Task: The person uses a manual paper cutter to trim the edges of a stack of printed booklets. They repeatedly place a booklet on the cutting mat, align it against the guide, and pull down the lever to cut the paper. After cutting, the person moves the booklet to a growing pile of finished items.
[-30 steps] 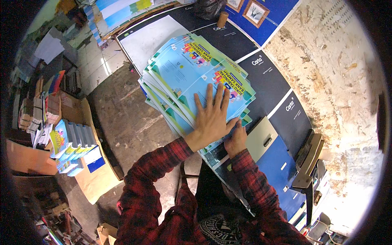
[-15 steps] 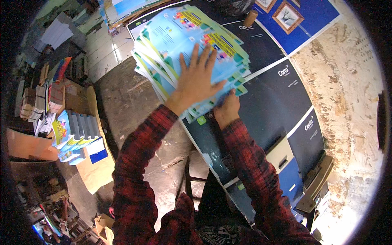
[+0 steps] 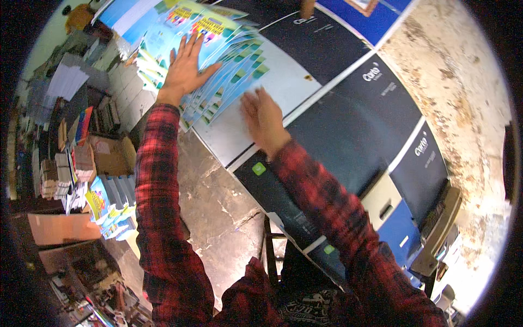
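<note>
A fanned stack of light-blue printed booklets (image 3: pixel 229 65) with yellow and green patches lies on top of a long dark printing machine (image 3: pixel 354 120). My left hand (image 3: pixel 188 68) lies flat on the stack with its fingers spread. My right hand (image 3: pixel 264 117), blurred, hovers flat over the white top panel just right of the stack's lower edge, holding nothing. Both sleeves are red and black plaid.
The machine's top has white, black and blue panels, and a green button (image 3: pixel 259 168) sits near its front edge. Left of me, on the stained concrete floor (image 3: pixel 218 201), stand cardboard boxes (image 3: pixel 111 155) and piles of booklets (image 3: pixel 106 204). A speckled wall (image 3: pixel 468 98) rises at the right.
The booklet stack has slid away from me along the machine top under my left hand. My right hand has come off the stack's edge and now hovers beside it.
</note>
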Available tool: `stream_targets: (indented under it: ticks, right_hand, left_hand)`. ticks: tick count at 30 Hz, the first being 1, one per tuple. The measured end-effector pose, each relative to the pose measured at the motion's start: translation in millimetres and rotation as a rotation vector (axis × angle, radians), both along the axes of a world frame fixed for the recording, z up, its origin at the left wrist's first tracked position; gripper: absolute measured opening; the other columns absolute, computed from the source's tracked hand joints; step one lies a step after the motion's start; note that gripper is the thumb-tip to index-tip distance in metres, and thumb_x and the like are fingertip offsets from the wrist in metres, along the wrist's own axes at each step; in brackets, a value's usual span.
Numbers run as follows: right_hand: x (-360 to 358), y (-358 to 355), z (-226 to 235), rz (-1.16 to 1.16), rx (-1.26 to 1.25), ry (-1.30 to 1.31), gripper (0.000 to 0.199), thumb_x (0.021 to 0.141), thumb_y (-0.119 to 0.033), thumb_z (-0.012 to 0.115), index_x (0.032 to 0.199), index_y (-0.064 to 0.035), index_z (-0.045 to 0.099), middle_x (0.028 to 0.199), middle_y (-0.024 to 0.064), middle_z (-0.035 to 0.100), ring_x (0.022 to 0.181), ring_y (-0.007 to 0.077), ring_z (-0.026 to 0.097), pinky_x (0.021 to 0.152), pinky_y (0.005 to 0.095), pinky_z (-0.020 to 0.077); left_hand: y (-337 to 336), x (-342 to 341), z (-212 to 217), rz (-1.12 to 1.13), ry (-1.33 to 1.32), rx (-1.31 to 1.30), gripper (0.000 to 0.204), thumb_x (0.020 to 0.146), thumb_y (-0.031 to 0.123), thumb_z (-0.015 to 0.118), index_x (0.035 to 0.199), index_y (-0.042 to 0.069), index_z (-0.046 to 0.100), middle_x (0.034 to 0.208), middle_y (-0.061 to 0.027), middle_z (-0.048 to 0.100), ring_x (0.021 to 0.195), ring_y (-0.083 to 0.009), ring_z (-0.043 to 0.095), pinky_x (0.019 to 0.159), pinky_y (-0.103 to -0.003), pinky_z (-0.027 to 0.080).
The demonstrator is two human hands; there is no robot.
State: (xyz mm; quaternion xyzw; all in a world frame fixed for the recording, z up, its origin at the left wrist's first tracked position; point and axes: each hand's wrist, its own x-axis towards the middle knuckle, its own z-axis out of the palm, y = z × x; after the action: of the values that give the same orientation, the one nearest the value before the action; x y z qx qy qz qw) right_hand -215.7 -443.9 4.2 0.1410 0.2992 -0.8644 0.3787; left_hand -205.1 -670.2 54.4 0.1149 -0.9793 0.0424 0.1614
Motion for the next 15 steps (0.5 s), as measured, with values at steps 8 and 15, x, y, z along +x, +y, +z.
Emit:
stream_targets:
  ticks: [8,15]
  right_hand:
    - [189.3,311.6,93.1,0.088,0.363,0.365,0.031,0.103,-0.027,0.052,0.121,-0.0026,0.059,0.102,0.0087,0.068,0.093,0.0161,0.064,0.086,0.0316,0.0514]
    - [326.6,556.4,130.1,0.071,0.917,0.784,0.023,0.101,-0.019,0.056,0.109,0.0019,0.063,0.092,0.0078,0.068,0.087,0.0141,0.065,0.079,0.0295,0.0531]
  left_hand:
    - [128.9,18.5,32.4,-0.358,0.487,0.581,0.068,0.096,0.033,0.060,0.150,0.003,0.034,0.154,-0.0193,0.033,0.142,-0.0316,0.032,0.118,-0.043,0.021]
    - [326.0,148.6,19.6,-0.390,0.429,0.640,0.061,0.104,0.039,0.045,0.152,0.004,0.029,0.156,-0.0178,0.031,0.145,-0.0326,0.029,0.117,-0.046,0.026]
